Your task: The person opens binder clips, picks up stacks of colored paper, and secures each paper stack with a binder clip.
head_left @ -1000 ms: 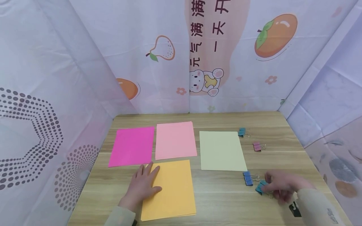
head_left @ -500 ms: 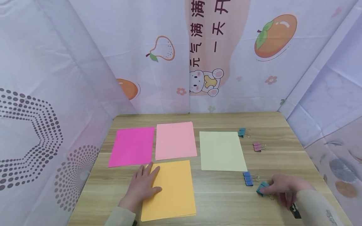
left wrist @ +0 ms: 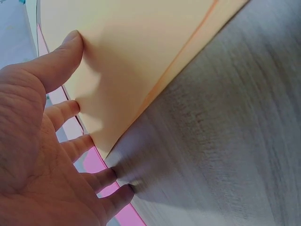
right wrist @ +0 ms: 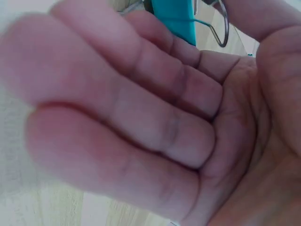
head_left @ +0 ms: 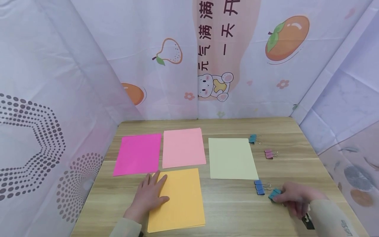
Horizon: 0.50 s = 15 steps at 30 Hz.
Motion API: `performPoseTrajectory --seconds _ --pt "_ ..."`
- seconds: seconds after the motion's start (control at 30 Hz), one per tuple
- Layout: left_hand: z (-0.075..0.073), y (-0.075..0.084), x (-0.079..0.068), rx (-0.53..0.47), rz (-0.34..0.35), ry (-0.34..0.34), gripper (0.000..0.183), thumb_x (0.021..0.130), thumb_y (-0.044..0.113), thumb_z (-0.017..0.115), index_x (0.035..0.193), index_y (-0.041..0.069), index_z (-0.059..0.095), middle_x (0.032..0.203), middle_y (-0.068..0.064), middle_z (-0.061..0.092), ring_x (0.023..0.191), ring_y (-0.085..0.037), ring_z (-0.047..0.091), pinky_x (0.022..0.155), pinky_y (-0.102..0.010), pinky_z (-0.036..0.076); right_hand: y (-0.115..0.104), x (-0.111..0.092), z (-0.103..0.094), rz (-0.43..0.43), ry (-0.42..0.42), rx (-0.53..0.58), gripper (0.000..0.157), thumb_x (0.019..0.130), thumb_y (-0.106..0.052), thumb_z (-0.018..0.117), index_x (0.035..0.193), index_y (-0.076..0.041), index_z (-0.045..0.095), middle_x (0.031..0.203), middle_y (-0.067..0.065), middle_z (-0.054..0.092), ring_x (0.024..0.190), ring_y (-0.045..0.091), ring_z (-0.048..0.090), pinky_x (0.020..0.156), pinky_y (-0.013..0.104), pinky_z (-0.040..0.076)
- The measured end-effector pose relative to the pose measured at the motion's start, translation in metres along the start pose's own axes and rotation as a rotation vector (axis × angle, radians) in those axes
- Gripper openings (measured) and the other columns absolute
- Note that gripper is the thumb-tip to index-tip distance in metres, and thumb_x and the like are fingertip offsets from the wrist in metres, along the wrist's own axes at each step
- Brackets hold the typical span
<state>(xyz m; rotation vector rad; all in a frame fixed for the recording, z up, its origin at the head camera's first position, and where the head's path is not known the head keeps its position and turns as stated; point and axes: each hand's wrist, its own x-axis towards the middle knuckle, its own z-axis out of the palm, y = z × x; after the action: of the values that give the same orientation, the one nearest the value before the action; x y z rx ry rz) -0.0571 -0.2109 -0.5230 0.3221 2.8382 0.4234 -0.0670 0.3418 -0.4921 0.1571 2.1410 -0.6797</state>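
Observation:
My left hand (head_left: 149, 196) lies spread at the upper left of a stack of orange-yellow paper sheets (head_left: 182, 200). In the left wrist view its thumb reaches over the paper (left wrist: 141, 42) and the fingertips come down along the edge and onto the table. At the lower right, my right hand (head_left: 299, 196) pinches a teal binder clip (head_left: 274, 195) between thumb and index finger. The right wrist view shows the clip's teal body (right wrist: 176, 21) and a wire handle at the top, with the other fingers curled below. A blue binder clip (head_left: 259, 187) lies just left of that hand.
Magenta paper (head_left: 137, 154), pink paper (head_left: 183, 148) and pale green paper (head_left: 232, 158) lie in a row behind. Another teal clip (head_left: 253, 139) and a pink clip (head_left: 268, 153) lie at the right. Printed curtains (head_left: 165, 89) border the wooden table (head_left: 231, 210).
The right hand has shifted slightly right and its fingers have closed in on the teal binder clip, which has turned a little. The left hand stays put.

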Motion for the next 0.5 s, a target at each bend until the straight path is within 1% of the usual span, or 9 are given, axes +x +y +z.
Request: performPoseTrajectory --seconds 0.13,0.23,0.37,0.5 --pt "0.0018 -0.001 -0.0004 0.0 0.004 0.006 0.081 0.087 0.047 0.078 0.154 0.015 0.046 0.166 -0.018 0.027 0.147 -0.058 0.021 0.11 -0.076 0.024 0.0002 0.0001 -0.0013 -0.047 0.031 -0.012 0.047 0.098 -0.038 0.066 0.07 0.0 0.064 0.054 0.011 0.065 0.047 0.024 0.067 0.049 0.04 0.058" --pt "0.0019 -0.001 -0.0007 -0.006 0.006 0.009 0.081 0.087 0.046 0.078 0.154 0.015 0.046 0.165 -0.018 0.027 0.147 -0.058 0.02 0.111 -0.076 0.024 -0.0012 0.0006 -0.0032 -0.057 0.054 -0.013 0.039 0.099 -0.036 0.064 0.077 -0.004 0.061 0.058 0.01 0.065 0.048 0.022 0.066 0.048 0.036 0.057" --pt "0.0012 -0.001 -0.0007 -0.012 0.005 0.007 0.081 0.087 0.046 0.078 0.155 0.015 0.046 0.166 -0.019 0.027 0.147 -0.058 0.02 0.112 -0.076 0.022 -0.0037 0.0026 -0.0053 -0.047 0.083 -0.022 0.03 0.1 -0.034 0.063 0.086 -0.008 0.06 0.062 0.009 0.065 0.051 0.02 0.065 0.048 0.033 0.056" --pt "0.0008 -0.0006 -0.0007 -0.012 0.004 0.008 0.081 0.087 0.046 0.077 0.155 0.015 0.046 0.166 -0.018 0.026 0.148 -0.058 0.02 0.113 -0.075 0.022 -0.0057 0.003 -0.0067 -0.063 0.104 -0.03 0.028 0.101 -0.033 0.061 0.088 -0.008 0.06 0.063 0.009 0.064 0.051 0.02 0.064 0.048 0.033 0.056"
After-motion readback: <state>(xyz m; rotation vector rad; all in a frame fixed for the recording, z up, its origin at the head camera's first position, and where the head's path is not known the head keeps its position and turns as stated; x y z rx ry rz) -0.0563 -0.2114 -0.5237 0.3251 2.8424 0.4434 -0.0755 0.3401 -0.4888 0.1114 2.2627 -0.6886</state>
